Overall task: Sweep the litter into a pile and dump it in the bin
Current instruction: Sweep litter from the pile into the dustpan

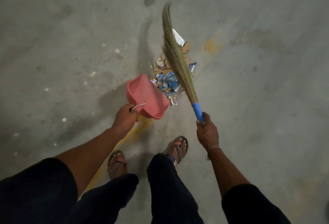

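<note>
Left hand (124, 118): fingers curled round handle of pink dustpan (146, 97), front lip just beside litter
Right hand (207, 131): closed round blue grip of grass broom (175, 54)
Litter pile (167, 78): ahead, between both hands, partly beneath bristles
Open room: bare concrete floor (258, 81) outboard of each hand

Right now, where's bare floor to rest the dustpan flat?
Bare concrete lies left of the pink dustpan and right of the broom. It is crowded between them: the litter pile fills that gap. The yellow line runs toward the feet.
</note>
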